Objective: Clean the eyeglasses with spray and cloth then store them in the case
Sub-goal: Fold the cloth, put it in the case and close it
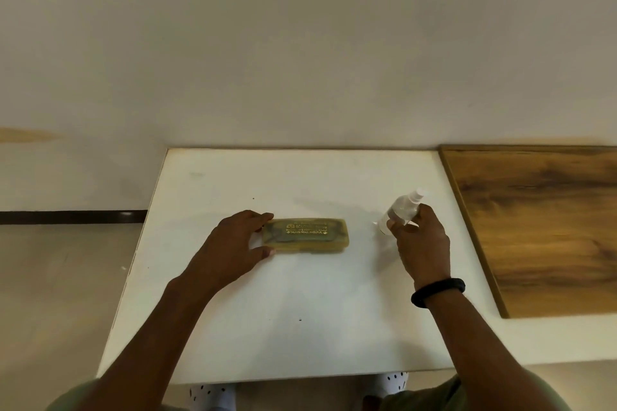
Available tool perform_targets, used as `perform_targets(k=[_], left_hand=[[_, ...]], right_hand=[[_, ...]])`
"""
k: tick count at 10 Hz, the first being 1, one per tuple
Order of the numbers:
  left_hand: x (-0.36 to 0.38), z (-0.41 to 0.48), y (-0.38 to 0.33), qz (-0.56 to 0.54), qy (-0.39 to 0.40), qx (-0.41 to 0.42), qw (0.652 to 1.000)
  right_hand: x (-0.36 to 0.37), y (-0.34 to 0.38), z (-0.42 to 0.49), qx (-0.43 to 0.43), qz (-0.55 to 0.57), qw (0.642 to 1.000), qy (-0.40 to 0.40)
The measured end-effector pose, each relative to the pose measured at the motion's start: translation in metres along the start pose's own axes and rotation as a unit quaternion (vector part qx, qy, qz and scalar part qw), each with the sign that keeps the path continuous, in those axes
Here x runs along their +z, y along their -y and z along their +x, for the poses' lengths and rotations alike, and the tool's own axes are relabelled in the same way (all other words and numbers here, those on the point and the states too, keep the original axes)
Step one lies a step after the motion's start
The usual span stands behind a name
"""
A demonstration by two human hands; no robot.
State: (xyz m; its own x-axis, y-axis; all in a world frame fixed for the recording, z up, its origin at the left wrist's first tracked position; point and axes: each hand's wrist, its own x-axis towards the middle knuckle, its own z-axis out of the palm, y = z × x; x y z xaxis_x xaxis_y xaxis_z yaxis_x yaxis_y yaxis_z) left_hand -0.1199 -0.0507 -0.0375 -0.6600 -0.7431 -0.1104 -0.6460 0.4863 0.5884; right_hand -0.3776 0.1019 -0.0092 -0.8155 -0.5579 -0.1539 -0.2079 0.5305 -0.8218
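Note:
A closed, translucent yellow eyeglass case (310,236) with gold lettering lies flat in the middle of the white table (300,310). My left hand (233,247) grips the case's left end between thumb and fingers. My right hand (420,243) holds a small clear spray bottle (402,210) with a white nozzle, tilted to the right, to the right of the case. Dark shapes show faintly through the case lid. No cloth is in view.
A wood-grain board (541,223) lies on the right side, beside the white table. A pale wall stands right behind the table's far edge. The floor shows to the left. A black band is on my right wrist (437,290).

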Motion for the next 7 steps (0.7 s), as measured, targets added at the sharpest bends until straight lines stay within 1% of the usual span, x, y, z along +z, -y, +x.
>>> perform_targets(k=[2, 5, 6, 7], left_hand=[[0.000, 0.000, 0.000, 0.000, 0.000, -0.001, 1.000], [0.000, 0.001, 0.000, 0.012, 0.010, -0.001, 1.000], [0.001, 0.001, 0.001, 0.013, 0.024, -0.001, 1.000], [-0.001, -0.001, -0.005, -0.001, 0.027, -0.006, 1.000]], right_hand=[[0.014, 0.001, -0.007, -0.034, -0.018, 0.998, 0.043], [0.021, 0.002, -0.011, -0.035, -0.029, 0.997, 0.061], [0.021, 0.007, -0.019, -0.107, -0.053, 0.993, -0.015], [0.014, 0.024, -0.031, -0.275, -0.145, 0.941, -0.133]])
